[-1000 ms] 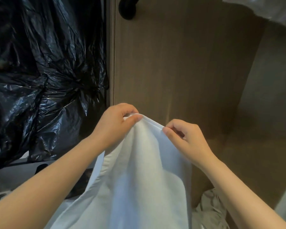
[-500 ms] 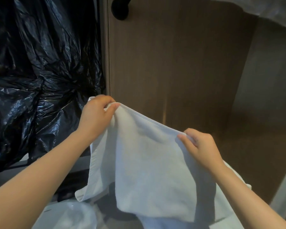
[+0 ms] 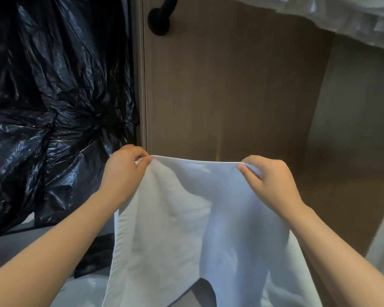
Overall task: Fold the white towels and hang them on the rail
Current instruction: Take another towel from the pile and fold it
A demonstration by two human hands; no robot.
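Observation:
A white towel (image 3: 186,229) hangs in front of me, stretched by its top edge between both hands. My left hand (image 3: 123,171) pinches the top left corner. The top right corner is pinched by my right hand (image 3: 269,181). The towel's top edge runs nearly level and taut, and the cloth below falls in soft folds out of the bottom of the view. White fabric (image 3: 341,16), perhaps more towels, hangs along the top right. The end of a black rail or handle (image 3: 161,21) is fixed to the wooden panel at the top.
Crumpled black plastic bags (image 3: 53,107) fill the left side. A brown wooden panel (image 3: 231,85) stands straight ahead, with a second panel (image 3: 353,129) set back to its right. A pale surface (image 3: 84,289) shows at the lower left.
My hands have moved apart along the towel's top edge, from bunched close together to spread wide. The edge is now level and taut.

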